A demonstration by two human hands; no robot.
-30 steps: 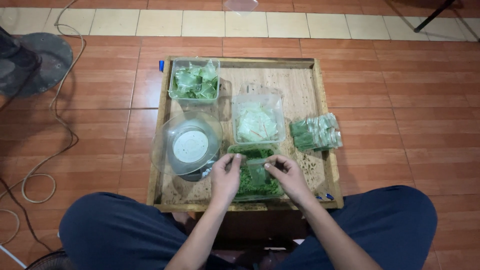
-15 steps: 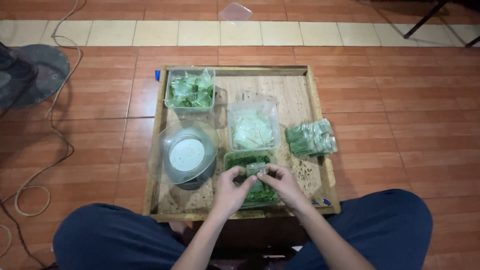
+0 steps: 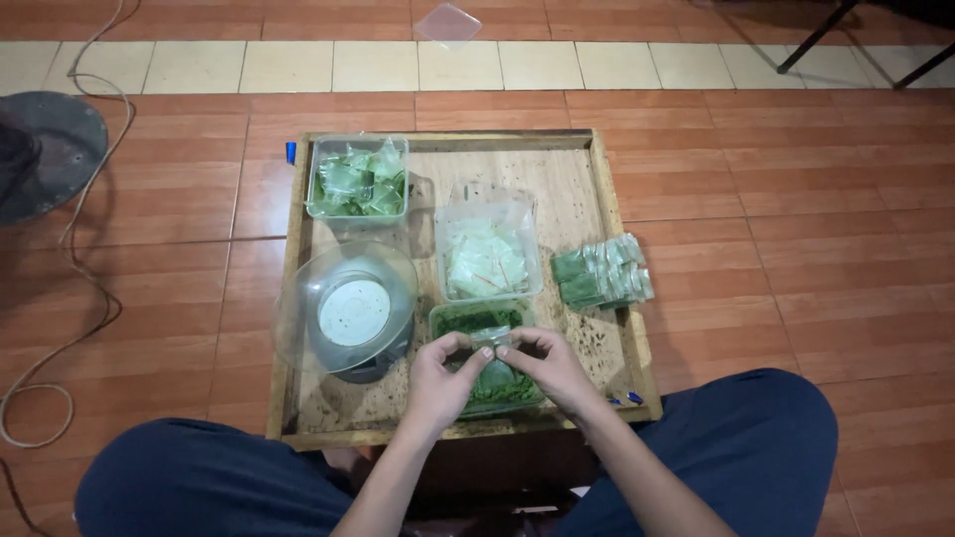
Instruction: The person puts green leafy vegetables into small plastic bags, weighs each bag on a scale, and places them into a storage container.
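My left hand (image 3: 443, 376) and my right hand (image 3: 545, 365) meet over a clear tub of green leaves (image 3: 468, 323) at the front of a low wooden table (image 3: 587, 199). Together they pinch a small clear plastic bag (image 3: 491, 341) by its top edge, fingertips almost touching. Green leaf shows inside the little bag, which hangs over the tub.
A kitchen scale with a clear bowl (image 3: 353, 313) stands left of the tub. Behind are a tub of empty small bags (image 3: 486, 259) and a tub of filled green packets (image 3: 358, 181). A stack of filled packets (image 3: 603, 272) lies at the right. My knees flank the table.
My hands have come together from either side of the leaf tub and now hold a small bag between them. The view has shifted slightly.
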